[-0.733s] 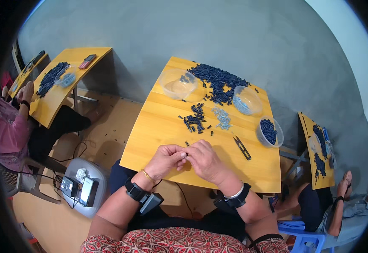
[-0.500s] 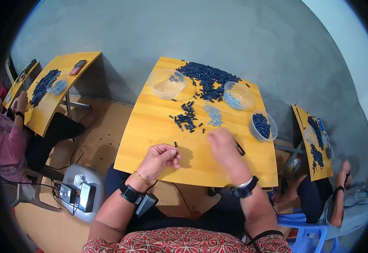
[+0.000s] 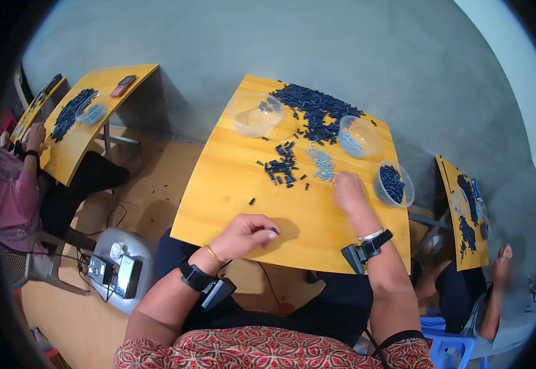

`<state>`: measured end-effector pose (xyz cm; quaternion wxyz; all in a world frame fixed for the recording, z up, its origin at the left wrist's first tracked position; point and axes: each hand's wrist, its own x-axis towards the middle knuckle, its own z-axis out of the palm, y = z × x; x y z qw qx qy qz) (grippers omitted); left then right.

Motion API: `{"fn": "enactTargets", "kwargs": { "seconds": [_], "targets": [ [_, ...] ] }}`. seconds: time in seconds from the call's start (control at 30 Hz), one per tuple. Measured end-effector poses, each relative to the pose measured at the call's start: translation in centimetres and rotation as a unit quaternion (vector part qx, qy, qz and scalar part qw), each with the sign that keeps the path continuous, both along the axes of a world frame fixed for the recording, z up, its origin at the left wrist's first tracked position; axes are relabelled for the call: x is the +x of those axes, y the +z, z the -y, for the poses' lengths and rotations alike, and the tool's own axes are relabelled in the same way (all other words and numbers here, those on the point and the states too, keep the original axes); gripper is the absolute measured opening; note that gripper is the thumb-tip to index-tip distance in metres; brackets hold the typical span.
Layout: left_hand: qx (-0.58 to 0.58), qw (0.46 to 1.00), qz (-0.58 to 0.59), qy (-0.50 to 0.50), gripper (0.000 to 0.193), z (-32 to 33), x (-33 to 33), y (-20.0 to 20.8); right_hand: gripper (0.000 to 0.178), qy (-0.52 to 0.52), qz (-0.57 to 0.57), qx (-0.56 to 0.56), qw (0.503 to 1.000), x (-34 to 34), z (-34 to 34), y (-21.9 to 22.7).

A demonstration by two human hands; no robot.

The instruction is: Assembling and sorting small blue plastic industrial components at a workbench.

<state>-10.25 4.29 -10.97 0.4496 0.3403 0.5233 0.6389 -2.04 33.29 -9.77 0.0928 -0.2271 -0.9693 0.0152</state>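
My left hand is over the near part of the yellow table, its thumb and fingers pinched on a small dark cylindrical piece. A similar dark piece lies alone just beyond it. Farther right, my right hand is at the near edge of a scatter of small light-blue pieces. Its fingers are bent together, and whatever they hold is hidden. Left of that scatter is a loose group of dark pieces.
A large heap of dark pieces covers the table's far side. Clear round tubs stand around: one far left, one with light-blue pieces, one with dark pieces. People sit at tables on both sides.
My right hand has moved to the light-blue pieces. A dark piece now shows between my left fingertips. The dark pen-like stick near my right hand is no longer visible. The view has shifted slightly.
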Motion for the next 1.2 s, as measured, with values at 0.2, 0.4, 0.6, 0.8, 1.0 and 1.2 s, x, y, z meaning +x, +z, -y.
{"fn": "enactTargets", "kwargs": {
  "seconds": [0.2, 0.4, 0.6, 0.8, 1.0, 1.2],
  "targets": [
    [0.076, 0.962, -0.262, -0.026, 0.009, -0.5, 0.5, 0.8, 0.005, 0.029, -0.089, -0.041, 0.995, 1.0, 1.0, 1.9],
    [0.028, 0.996, -0.069, 0.039, 0.010, 0.1, 0.6, 0.2, 0.007, 0.099, -0.230, -0.421, 0.872, 0.7, 6.4, 0.8],
    [0.102, 0.921, -0.109, 0.360, 0.014, -1.2, -1.0, -0.8, 0.005, 0.087, -0.238, -0.592, 0.765, 0.9, 10.9, 0.8],
    [0.039, 0.922, 0.103, 0.370, 0.016, -3.3, -4.5, -0.8, 0.005, 0.033, -0.245, -0.674, 0.697, 1.8, 11.8, 0.6],
    [0.030, 0.944, 0.140, 0.298, 0.016, -3.9, -4.1, -0.1, 0.005, 0.069, -0.269, -0.769, 0.575, 2.0, 11.8, 0.4],
    [0.059, 0.984, 0.050, 0.160, 0.014, -0.8, 0.5, 0.6, 0.007, 0.108, -0.275, -0.809, 0.508, 2.2, 12.9, 1.1]
  ]
}}
